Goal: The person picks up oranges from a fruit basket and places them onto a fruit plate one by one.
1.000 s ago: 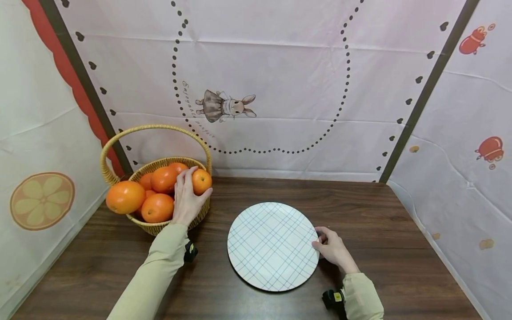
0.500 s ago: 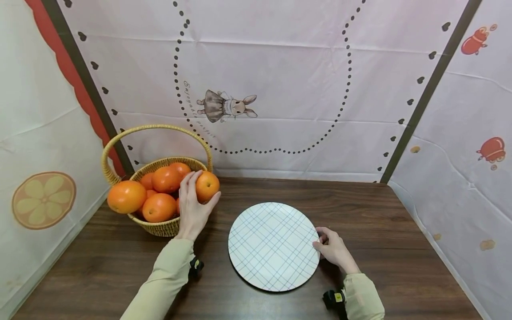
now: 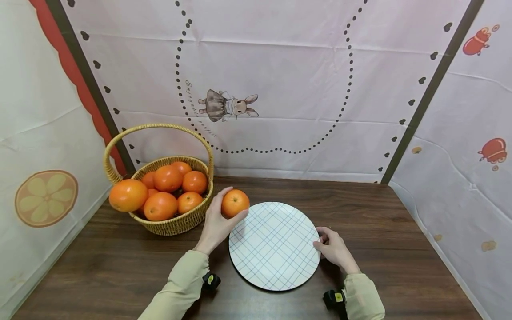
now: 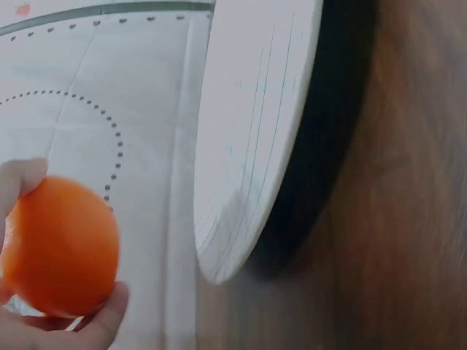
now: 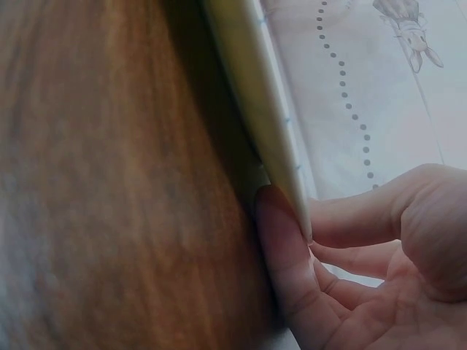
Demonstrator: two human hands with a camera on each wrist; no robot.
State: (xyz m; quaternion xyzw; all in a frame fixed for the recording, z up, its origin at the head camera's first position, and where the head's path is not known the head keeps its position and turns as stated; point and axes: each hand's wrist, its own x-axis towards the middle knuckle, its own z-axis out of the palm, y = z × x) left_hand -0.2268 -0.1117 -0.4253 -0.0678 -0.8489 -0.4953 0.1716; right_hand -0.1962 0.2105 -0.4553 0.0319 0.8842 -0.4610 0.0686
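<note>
My left hand [image 3: 218, 222] grips a round orange [image 3: 235, 203] between thumb and fingers, near the far left rim of a plate. In the left wrist view the orange [image 4: 64, 246] hangs apart from the plate [image 4: 248, 138]. That plate [image 3: 276, 246] is white and round, with a blue checked pattern. At its right edge, my right hand [image 3: 335, 250] pinches the rim. Close up in the right wrist view, the right hand [image 5: 365, 270] has a finger under the rim and the thumb on the upper side.
A wicker basket [image 3: 176, 226] with a tall hoop handle stands at the back left, holding several oranges [image 3: 161, 206]. One large orange [image 3: 129, 195] bulges over its left rim. Printed cloth [image 3: 280, 89] walls in the dark wooden table [image 3: 380, 222].
My left hand has lifted the orange out of the basket and carried it right and nearer, up to the plate's left side. The right hand and the plate stay put.
</note>
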